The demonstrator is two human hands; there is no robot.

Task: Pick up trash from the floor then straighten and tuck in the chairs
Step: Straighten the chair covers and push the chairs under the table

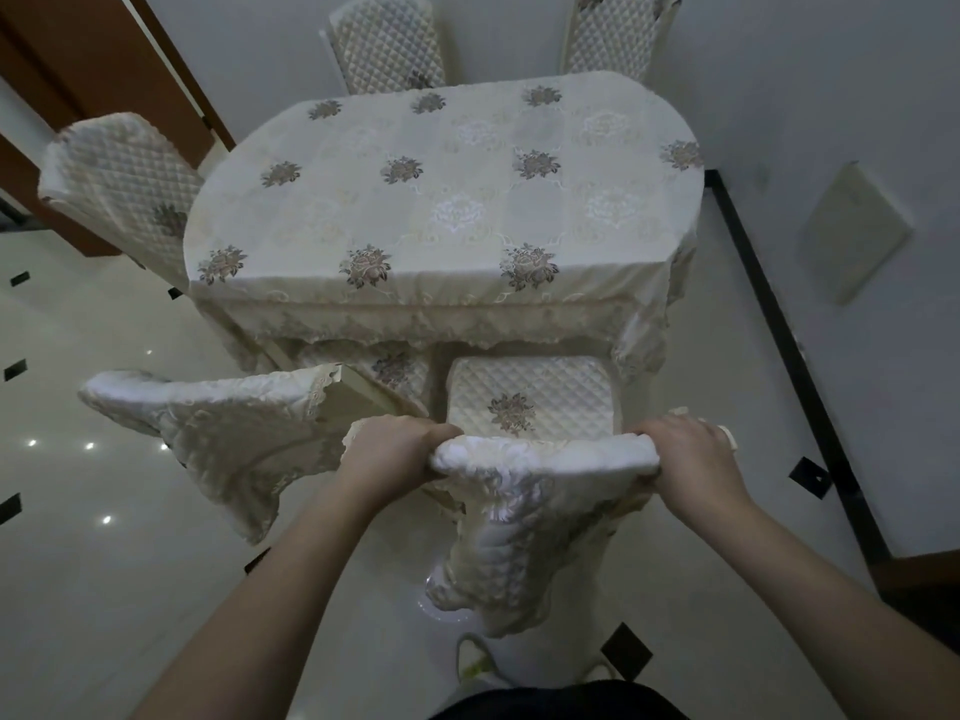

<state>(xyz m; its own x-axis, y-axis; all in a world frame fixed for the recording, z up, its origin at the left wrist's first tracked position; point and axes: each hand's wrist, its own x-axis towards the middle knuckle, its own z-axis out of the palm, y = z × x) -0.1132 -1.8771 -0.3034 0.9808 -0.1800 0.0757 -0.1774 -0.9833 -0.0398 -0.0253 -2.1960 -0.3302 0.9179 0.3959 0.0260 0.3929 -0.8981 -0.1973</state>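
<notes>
Both hands, left [393,449] and right [687,452], are clenching the chair [530,397] back's ends; table [441,200] lying straight ahead, seat partly out.

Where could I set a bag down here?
The table top is bare across its cloth. Bare floor lies left of the angled chair. Crowded: between that chair and the chair both hands grip.

Two bare forearms, no sleeves in view; left hand [395,449] and right hand [685,454] without rings, watch or gloves; dark black garment [561,701] at the frame's lower edge; pale shoes [480,662] with light laces
</notes>
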